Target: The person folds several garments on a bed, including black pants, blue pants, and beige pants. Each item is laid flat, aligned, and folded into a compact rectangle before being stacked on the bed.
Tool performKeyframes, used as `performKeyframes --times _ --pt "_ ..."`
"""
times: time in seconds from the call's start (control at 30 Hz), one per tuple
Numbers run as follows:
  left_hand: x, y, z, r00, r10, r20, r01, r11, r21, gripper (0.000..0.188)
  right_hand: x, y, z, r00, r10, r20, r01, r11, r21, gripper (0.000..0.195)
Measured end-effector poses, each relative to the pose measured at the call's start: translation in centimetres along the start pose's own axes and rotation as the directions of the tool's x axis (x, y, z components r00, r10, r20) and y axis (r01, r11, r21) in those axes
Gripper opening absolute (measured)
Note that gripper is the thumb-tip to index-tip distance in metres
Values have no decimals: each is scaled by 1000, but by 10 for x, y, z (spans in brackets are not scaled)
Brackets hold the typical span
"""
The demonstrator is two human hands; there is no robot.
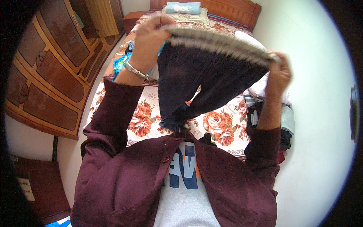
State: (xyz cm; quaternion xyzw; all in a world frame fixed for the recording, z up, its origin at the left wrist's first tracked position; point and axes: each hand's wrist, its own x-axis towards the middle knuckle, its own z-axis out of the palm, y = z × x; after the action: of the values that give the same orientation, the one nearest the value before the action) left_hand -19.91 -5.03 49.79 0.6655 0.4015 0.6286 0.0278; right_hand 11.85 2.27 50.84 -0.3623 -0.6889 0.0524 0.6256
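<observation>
A pair of dark trousers [187, 71] hangs between my hands, its grey elastic waistband [218, 42] stretched wide and slightly blurred. My left hand [156, 34] grips the left end of the waistband, fingers closed around it. At the other end my right hand [279, 68] pinches the band, lower than the left. Both legs drop toward my chest, with a narrow gap between them. Beneath the trousers lies a floral bedsheet [141, 119] with large orange-red flowers.
Wooden wardrobes [56, 71] line the left side, one door standing open. A wooden headboard [227, 11] and a folded light-blue towel [183, 8] are at the far end. Folded clothes [287, 120] are piled along the right bed edge by the white wall [314, 85]. Blue fabric [120, 63] lies at left.
</observation>
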Motion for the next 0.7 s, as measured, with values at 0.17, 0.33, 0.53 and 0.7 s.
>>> performKeyframes --times 0.17,0.33,0.53,0.7 --pt "-12 6 18 970 27 240 -68 984 164 15 4 60 7 831 -522 193 555 750 -360 23" --pt "-93 -49 19 611 -644 461 792 509 -338 14 -66 57 23 914 242 326 -229 970 -81 15" --pt "-88 -39 36 448 -673 589 863 154 -481 18 -81 67 46 858 281 431 -289 956 -49 11" --pt "-97 -48 40 537 -623 568 836 304 -457 13 -106 41 65 774 -77 628 82 996 22 29"
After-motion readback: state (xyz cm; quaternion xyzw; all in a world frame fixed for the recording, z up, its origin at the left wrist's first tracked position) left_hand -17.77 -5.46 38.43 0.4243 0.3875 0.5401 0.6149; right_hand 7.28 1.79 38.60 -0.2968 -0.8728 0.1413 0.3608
